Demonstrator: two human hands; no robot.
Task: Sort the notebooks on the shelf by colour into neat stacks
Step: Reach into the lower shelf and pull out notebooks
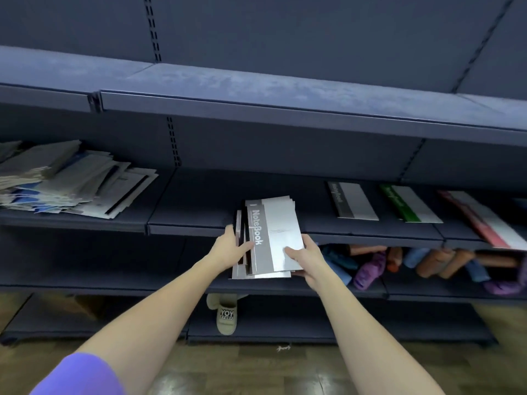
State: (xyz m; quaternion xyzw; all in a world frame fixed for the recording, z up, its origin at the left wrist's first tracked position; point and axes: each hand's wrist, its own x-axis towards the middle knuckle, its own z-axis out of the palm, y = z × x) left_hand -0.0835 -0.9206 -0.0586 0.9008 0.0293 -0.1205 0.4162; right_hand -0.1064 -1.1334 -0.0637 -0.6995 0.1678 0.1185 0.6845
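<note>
left hand (228, 248) grips notebooks (268, 238) at left edge | right hand (306, 259) grips right corner | bundle between both grips, jutting over shelf (194, 223) front edge | 3 sorted notebooks right

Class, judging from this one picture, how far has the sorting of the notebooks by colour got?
Done: three stacks lie apart on the right of the shelf, the grey-spined notebook, the green-spined notebook and the red-spined notebook. In hand: the left hand and right hand hold a bundle of grey notebooks at the shelf edge. Left: the messy heap of mixed notebooks on the left.
</note>
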